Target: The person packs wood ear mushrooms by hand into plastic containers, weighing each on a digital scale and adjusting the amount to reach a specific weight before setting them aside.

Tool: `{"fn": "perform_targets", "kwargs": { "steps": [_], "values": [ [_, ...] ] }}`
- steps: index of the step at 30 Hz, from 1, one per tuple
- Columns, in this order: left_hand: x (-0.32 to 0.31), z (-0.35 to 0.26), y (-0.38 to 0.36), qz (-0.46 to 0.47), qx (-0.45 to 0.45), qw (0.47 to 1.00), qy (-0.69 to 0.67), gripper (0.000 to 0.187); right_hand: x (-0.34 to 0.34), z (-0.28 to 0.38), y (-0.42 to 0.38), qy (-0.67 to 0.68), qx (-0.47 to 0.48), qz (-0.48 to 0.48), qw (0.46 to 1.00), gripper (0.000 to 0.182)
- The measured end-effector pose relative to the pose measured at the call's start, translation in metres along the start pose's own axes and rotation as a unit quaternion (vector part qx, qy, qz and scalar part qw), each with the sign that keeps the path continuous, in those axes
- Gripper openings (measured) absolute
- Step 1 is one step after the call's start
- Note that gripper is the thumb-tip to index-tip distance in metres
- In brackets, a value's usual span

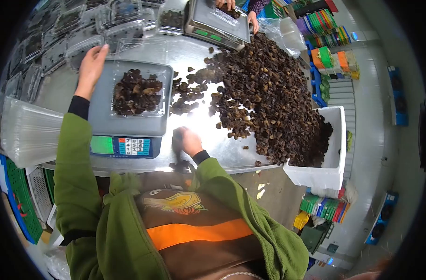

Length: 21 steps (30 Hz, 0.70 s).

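A see-through plastic tray (134, 113) with brown, crinkly pieces (137, 92) in it sits on a flat grey scale (129, 125) with blue buttons, on a shiny metal desk (217, 156). Its clear lid (143, 48) stands open at twelve o'clock from the tray. The left hand (90, 70) is at ten o'clock, fingers loosely bent; I cannot tell if it touches clear plastic. The right hand (191, 143), between four and five o'clock, is blurry. Dark bits are by its fingers, but I cannot tell if it pinches them. A big heap of the same brown pieces (269, 88) is at three o'clock. It looks like the step now is filling and weighing the tray. The next move seems to call for light, careful fingers that don't press on the scale.
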<state>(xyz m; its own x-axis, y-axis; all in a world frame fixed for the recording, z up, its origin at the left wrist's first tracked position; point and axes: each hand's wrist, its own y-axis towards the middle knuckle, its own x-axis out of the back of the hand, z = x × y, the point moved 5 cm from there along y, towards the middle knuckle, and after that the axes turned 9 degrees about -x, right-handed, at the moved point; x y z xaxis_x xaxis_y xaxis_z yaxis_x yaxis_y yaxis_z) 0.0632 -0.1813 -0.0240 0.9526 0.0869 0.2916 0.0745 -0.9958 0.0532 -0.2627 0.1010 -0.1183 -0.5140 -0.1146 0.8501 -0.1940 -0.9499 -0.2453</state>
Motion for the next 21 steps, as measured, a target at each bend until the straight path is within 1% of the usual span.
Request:
{"fn": "perform_targets", "kwargs": {
  "steps": [1,2,3,4,5,6,8,9,10,12,13,14,15,16,18,19,20,21],
  "values": [
    [-0.001,-0.002,0.001,-0.004,-0.002,1.0,0.006,0.072,-0.001,0.002,0.001,-0.006,0.009,-0.017,1.0,0.017],
    [-0.004,-0.005,0.002,0.013,0.0,1.0,0.027,0.073,0.0,0.0,0.002,0.003,0.003,-0.024,1.0,0.016],
    [-0.007,-0.007,0.003,0.031,0.003,0.998,0.047,0.074,0.001,-0.005,0.004,-0.006,-0.015,-0.025,1.0,0.016],
    [-0.008,-0.011,0.004,0.031,0.001,0.998,0.048,0.074,0.008,-0.006,0.006,-0.017,-0.035,-0.026,0.999,0.016],
    [-0.009,-0.014,0.003,0.039,0.01,0.998,0.052,0.075,0.019,-0.008,0.004,0.003,-0.046,-0.055,0.997,0.016],
    [-0.011,-0.017,0.002,0.048,0.019,0.997,0.056,0.076,0.028,-0.01,0.003,0.002,-0.047,-0.056,0.997,0.016],
    [-0.016,-0.02,0.003,0.064,0.022,0.995,0.074,0.077,0.053,-0.011,0.007,0.105,-0.149,-0.032,0.983,0.017],
    [-0.018,-0.022,0.004,0.078,0.024,0.992,0.094,0.078,0.066,-0.004,0.008,0.212,-0.147,-0.07,0.964,0.019],
    [-0.021,-0.02,0.007,0.077,0.023,0.992,0.093,0.078,0.081,0.008,0.011,0.271,-0.106,-0.093,0.952,0.017],
    [-0.031,-0.013,0.015,0.096,0.018,0.99,0.1,0.081,0.107,0.044,0.016,0.437,-0.105,-0.048,0.892,0.015],
    [-0.036,-0.011,0.019,0.097,0.015,0.99,0.098,0.081,0.122,0.067,0.019,0.46,-0.068,-0.04,0.885,0.015],
    [-0.039,-0.007,0.022,0.096,0.036,0.992,0.079,0.082,0.135,0.091,0.021,0.482,-0.03,-0.031,0.875,0.016],
    [-0.041,-0.007,0.024,0.095,0.055,0.992,0.059,0.084,0.149,0.116,0.02,0.495,0.016,-0.018,0.868,0.022],
    [-0.042,-0.014,0.023,0.094,0.051,0.993,0.058,0.084,0.154,0.131,0.023,0.505,0.023,-0.012,0.863,0.03],
    [-0.043,-0.022,0.011,0.079,0.175,0.98,-0.044,0.085,0.16,0.144,0.034,0.497,0.047,-0.062,0.864,0.032],
    [-0.043,-0.016,0.009,0.092,0.183,0.975,-0.091,0.092,0.158,0.143,0.037,0.496,0.053,-0.065,0.864,0.032],
    [-0.039,-0.02,0.005,0.09,0.178,0.975,-0.094,0.092,0.149,0.133,0.043,0.506,0.011,-0.039,0.862,0.032],
    [-0.037,-0.023,0.0,0.106,0.164,0.97,-0.141,0.087,0.14,0.123,0.048,0.514,-0.033,-0.011,0.857,0.034]
  ]
}}
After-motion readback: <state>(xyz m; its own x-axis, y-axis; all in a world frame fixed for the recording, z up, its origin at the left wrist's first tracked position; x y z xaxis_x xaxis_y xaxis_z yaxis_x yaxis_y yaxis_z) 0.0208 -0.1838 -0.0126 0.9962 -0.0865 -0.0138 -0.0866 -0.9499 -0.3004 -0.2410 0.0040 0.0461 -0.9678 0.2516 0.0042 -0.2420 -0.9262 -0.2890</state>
